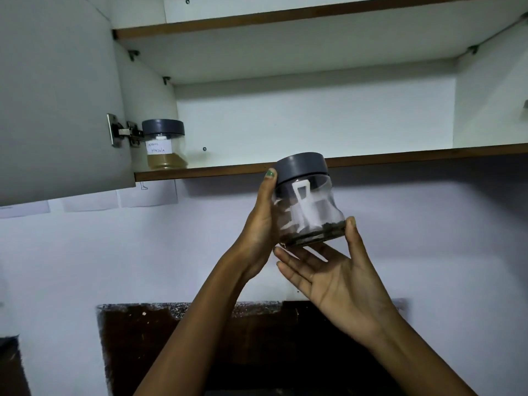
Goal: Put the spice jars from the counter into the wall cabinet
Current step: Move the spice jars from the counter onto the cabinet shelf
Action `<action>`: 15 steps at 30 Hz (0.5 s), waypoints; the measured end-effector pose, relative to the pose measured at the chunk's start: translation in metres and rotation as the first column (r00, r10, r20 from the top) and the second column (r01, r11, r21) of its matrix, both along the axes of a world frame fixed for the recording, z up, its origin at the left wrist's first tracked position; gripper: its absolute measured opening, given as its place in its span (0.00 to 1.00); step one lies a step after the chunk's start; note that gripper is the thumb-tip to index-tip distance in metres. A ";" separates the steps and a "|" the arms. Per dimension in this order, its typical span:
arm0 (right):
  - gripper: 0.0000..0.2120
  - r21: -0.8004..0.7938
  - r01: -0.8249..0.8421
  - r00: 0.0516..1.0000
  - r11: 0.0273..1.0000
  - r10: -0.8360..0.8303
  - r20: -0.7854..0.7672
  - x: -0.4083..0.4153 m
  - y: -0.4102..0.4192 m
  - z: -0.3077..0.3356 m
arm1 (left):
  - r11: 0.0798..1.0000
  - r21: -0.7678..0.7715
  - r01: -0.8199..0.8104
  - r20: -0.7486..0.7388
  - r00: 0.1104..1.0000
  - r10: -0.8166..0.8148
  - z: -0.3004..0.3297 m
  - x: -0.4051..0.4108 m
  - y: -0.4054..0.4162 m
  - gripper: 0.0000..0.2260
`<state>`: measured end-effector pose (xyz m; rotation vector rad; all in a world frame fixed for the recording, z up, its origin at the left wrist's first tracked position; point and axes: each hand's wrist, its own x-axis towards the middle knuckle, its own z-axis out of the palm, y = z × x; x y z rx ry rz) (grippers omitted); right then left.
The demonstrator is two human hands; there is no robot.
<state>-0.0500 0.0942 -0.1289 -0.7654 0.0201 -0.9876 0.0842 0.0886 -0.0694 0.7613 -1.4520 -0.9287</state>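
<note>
You are gripping the clear grey-lidded spice jar [307,200] with your left hand [261,221] at 9 o'clock, right hand [334,277] spread beneath; likely light, smooth, slippery.

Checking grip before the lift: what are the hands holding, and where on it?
Both hands hold the clear jar: left hand on its side wall, right hand under its base.
</note>
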 end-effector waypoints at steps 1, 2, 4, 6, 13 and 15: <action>0.32 -0.015 0.059 0.998 0.998 -0.059 0.014 0.001 0.001 0.001 | 1.000 -0.004 -0.020 0.022 1.000 0.020 0.001 0.000 0.001 0.31; 0.29 -0.040 0.128 0.992 0.991 -0.127 0.017 0.003 0.002 0.002 | 0.999 -0.010 -0.034 0.035 0.999 0.035 0.002 -0.001 0.004 0.31; 0.27 -0.113 0.293 0.955 0.949 -0.295 -0.002 0.007 0.003 0.004 | 0.999 -0.016 -0.047 0.039 0.998 0.048 0.003 -0.001 0.005 0.31; 0.30 -0.229 0.480 0.862 0.847 -0.503 -0.055 0.010 0.005 0.004 | 0.999 -0.018 -0.045 0.028 0.999 0.046 0.001 -0.001 0.005 0.26; 0.33 -0.593 0.751 0.377 0.292 -0.926 0.021 0.019 0.003 0.000 | 0.999 0.006 -0.032 -0.030 0.999 0.033 -0.008 -0.007 0.005 0.26; 0.36 -0.630 0.765 0.231 0.139 -0.971 0.067 0.022 0.000 -0.002 | 1.000 0.004 -0.030 -0.042 0.999 0.030 -0.009 -0.010 0.006 0.24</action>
